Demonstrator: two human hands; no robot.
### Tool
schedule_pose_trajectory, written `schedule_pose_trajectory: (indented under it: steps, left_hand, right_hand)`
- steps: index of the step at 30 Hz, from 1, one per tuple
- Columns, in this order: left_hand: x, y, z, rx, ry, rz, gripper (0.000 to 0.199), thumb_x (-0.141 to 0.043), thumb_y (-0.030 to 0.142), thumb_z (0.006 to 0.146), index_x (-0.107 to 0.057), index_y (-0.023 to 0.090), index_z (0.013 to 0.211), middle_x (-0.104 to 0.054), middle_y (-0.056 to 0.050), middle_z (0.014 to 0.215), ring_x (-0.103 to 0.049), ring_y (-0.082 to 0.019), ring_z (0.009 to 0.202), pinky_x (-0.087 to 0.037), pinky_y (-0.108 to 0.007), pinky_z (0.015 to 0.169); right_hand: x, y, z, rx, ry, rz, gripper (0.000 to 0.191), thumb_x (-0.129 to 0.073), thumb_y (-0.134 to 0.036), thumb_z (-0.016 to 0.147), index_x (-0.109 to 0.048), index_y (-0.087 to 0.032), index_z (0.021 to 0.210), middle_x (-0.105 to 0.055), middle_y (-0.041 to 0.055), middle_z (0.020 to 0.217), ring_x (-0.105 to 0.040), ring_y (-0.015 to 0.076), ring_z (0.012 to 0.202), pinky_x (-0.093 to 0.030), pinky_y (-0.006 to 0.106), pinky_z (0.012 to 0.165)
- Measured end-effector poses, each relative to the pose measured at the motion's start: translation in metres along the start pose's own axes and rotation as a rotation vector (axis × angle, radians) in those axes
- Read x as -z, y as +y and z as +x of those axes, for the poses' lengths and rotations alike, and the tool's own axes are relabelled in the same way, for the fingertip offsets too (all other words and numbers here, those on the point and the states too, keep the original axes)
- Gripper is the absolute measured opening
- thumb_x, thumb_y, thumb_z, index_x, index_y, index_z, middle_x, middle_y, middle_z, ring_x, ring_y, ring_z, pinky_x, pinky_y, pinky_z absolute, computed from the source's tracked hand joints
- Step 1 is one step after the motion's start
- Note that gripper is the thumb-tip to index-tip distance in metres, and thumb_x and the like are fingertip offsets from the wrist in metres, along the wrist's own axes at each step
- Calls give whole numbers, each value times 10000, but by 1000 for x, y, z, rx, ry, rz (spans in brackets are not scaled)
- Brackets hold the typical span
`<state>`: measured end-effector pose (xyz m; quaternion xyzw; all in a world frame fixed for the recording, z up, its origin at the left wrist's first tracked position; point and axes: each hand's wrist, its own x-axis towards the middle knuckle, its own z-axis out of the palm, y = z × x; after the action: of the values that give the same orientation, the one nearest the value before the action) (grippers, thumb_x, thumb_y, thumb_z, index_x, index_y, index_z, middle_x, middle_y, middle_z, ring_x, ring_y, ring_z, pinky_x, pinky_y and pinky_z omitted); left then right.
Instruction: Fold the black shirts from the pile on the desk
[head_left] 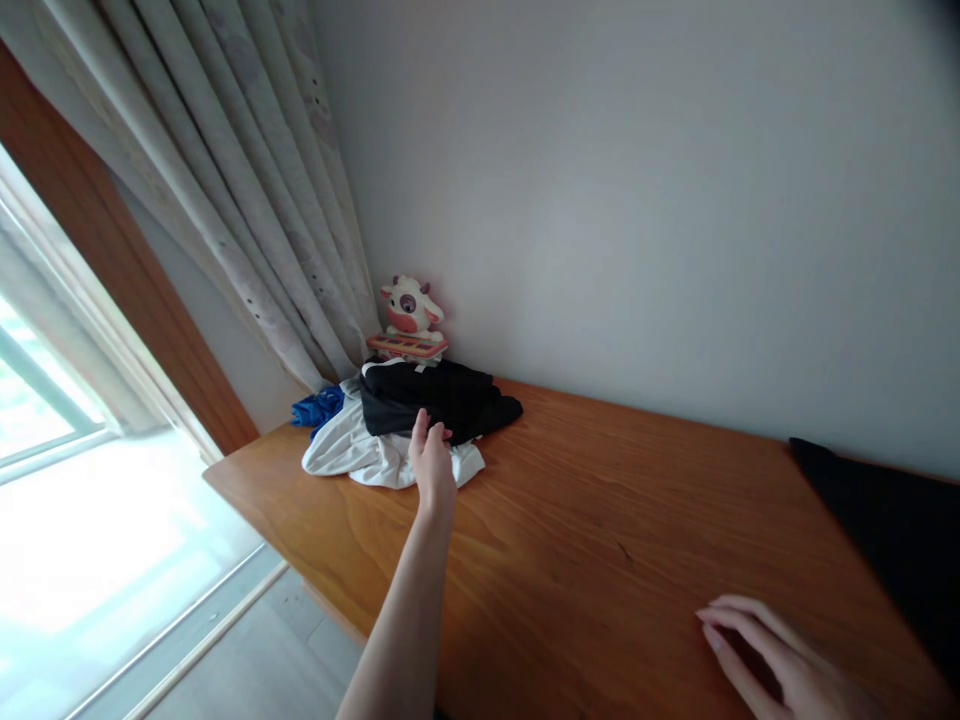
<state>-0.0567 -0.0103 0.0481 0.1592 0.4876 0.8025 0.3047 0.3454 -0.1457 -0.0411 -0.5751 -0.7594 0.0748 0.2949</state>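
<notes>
My left hand [433, 462] reaches to the front of a heap of clothes at the table's far left. Its fingers are partly spread against a black garment [427, 395], with no cloth visibly gripped. The black garment lies bunched on top of a white garment [375, 460], whose front edge spreads out on the wood. A blue cloth [319, 408] pokes out at the heap's left side. At the lower right, my right hand [780, 660] hovers over or rests on the table, fingers loosely curved with a gap behind the thumb, holding nothing.
A cow-shaped toy with a keyboard [409, 320] stands behind the clothes, against the wall. Black fabric [892, 530] lies along the right side of the wooden table [600, 480]. A curtain [247, 180] hangs at the left, beside a bright window.
</notes>
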Motion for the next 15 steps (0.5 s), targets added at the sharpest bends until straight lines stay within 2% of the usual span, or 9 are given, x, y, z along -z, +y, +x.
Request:
schedule_pose_trajectory:
  steps: [3,6,9,12,15]
  left_hand:
    - [-7,-2,-13,-25,-140,43,508,-671,228,777,-650,219,1284,-661,-47,1146,-582,-68,694,-432,-200,601]
    - [-10,-4,-25,-45,-269,121,554,-716,272,784,-631,183,1324,-680,-45,990,-571,-83,661,-428,-203,580]
    - [-10,-4,-36,-71,-325,179,629,-768,316,757,-617,161,1348,-667,-24,834,-560,-106,629,-413,-218,552]
    - [-7,0,-44,-74,-274,96,606,-760,323,742,-639,169,1316,-656,-18,850,-517,-86,601,-401,-225,561]
    - [2,10,-44,-47,-123,-84,489,-690,307,748,-676,191,1223,-647,-30,977,-501,-67,624,-403,-228,597]
  right_hand:
    - [2,-5,2,-2,7,-2,471,-447,-660,912,-758,-307,921,-772,73,1016,-768,250,851,-633,339,771]
    - [5,-10,4,6,0,0,492,-421,-664,915,-761,-308,897,-772,80,993,-767,257,832,-634,352,750]
    - [7,-13,5,2,-13,-2,468,-431,-648,912,-760,-316,905,-772,78,1001,-766,258,823,-635,357,736]
    - [7,-13,4,-1,0,-2,458,-442,-645,904,-761,-315,909,-773,80,1006,-768,263,834,-638,362,753]
    - [6,-11,4,5,7,1,468,-439,-652,905,-762,-313,904,-776,79,1002,-769,262,839,-640,356,758]
